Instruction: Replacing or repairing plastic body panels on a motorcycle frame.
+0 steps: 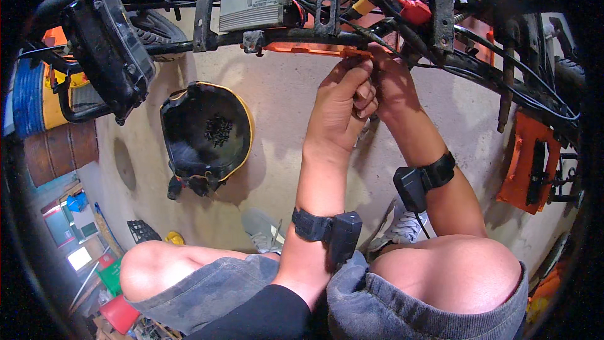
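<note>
My left hand (pixel 347 99) is closed, thumb and fingers pinched together at the right end of a long orange panel (pixel 308 48) under the black frame tube. Whatever sits between its fingertips is hidden. Just beside it, my right hand (pixel 395 85) reaches up to the same spot with its fingers bent, partly behind the left hand and the frame. The black metal frame (pixel 226 39) of a vehicle runs across above both hands. It carries a ribbed silver controller box (pixel 255 3), cables and a red connector cover (pixel 412 9).
On the floor at left stands a black, yellow-rimmed bowl-shaped container (pixel 182 110) holding several small black screws (pixel 218 130). A black lamp-like housing (pixel 104 50) juts out at upper left. An orange panel (pixel 525 164) stands at right. My knees are below my forearms.
</note>
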The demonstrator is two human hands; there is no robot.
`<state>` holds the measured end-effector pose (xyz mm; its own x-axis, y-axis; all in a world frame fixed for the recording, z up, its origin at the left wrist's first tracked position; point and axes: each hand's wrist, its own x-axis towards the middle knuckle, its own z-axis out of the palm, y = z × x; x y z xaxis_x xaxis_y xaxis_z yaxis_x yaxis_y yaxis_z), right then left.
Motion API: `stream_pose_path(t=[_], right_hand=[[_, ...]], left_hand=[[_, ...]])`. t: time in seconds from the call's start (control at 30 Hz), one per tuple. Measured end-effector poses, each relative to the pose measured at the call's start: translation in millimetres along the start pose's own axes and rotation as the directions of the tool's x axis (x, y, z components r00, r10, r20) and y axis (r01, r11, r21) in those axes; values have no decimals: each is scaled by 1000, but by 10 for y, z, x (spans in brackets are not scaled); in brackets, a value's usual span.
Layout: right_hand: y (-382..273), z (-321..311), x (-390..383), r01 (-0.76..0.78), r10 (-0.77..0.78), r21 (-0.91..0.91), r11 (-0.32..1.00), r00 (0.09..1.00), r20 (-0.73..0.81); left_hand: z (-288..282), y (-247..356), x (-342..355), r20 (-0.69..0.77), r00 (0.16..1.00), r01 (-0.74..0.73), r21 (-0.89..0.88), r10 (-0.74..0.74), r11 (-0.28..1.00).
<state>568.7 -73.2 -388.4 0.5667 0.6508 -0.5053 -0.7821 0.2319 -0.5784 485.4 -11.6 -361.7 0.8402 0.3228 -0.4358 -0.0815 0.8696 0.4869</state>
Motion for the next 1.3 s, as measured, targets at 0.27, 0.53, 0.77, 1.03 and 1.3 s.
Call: stream_pose_path(t=[0.27,0.53,0.77,1.03,1.3], right_hand=[[43,-31,30,36,-42,81,996,997,66],[106,-161,138,81,-90,117,990,993,77],[107,-106,127,114,-122,132,985,991,53],[53,63,46,99,-101,55,994,994,30],[51,-128,96,12,-17,44,999,994,110]], left_hand=[[10,37,-2,-59,998,-22,55,25,998],[31,93,-27,-68,997,35,-33,-37,999],[-22,47,-29,-105,988,-98,133,112,986],[-70,56,-43,-77,997,-24,1,24,1000],[-48,35,-14,-26,1000,5,-71,-7,997]])
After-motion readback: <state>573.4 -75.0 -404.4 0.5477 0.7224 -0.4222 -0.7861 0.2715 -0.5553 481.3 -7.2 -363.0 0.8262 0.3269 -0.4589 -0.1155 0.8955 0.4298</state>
